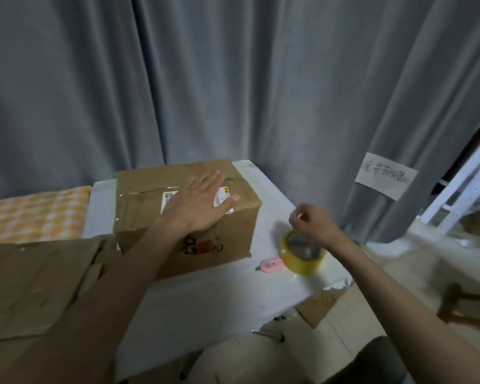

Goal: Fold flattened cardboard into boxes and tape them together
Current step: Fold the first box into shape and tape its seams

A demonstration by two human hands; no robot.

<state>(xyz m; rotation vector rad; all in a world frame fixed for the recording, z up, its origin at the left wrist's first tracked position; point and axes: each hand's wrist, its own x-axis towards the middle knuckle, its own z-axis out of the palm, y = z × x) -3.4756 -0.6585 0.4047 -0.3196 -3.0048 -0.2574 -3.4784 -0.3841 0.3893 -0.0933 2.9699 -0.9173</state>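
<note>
A closed cardboard box with clear tape along its top seam and a white label stands on the white table. My left hand lies flat on the box top, fingers straight and spread over the label. To the right of the box a yellow roll of tape lies flat on the table. My right hand hovers just above the roll, fingers curled with the tips drawn together; nothing shows between them. A pink cutter lies between the box and the roll.
Flattened cardboard covers the near left. An orange checked cloth lies at the far left. Grey curtains hang behind the table. Another cardboard piece lies on the floor under the table's right edge.
</note>
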